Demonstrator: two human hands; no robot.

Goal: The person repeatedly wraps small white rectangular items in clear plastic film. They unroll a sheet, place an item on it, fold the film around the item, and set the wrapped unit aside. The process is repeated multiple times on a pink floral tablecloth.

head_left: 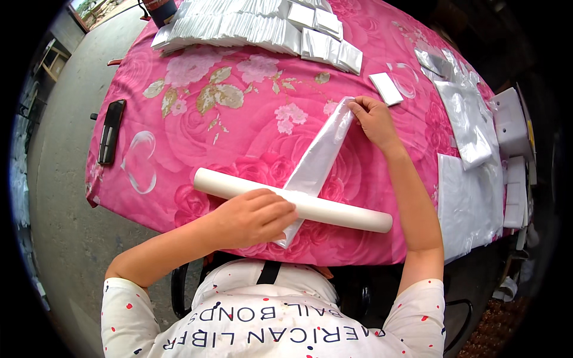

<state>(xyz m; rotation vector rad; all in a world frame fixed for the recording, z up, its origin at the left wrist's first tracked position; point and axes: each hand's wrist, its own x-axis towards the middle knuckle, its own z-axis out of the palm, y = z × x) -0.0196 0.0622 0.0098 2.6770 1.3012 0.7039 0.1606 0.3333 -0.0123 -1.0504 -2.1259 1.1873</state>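
A long white tube (pixel 352 214) lies crosswise near the table's front edge, on top of a folded strip of clear plastic film (pixel 318 157). The strip runs from the near edge away to the far right, under the tube. At its far end, my right hand (pixel 373 121) pinches the film between thumb and fingers. My left hand (pixel 256 218) is over the middle of the tube, its fingers curled together beside the film's near end. Its thumb and whatever it may hold are hidden.
A pink floral cloth (pixel 179 119) covers the table. Rows of folded white packets (pixel 239 30) stand at the back, with one flat packet (pixel 386 88) apart. Clear plastic sheets (pixel 468 203) and white boxes (pixel 511 122) line the right edge. A black phone (pixel 111 132) lies left.
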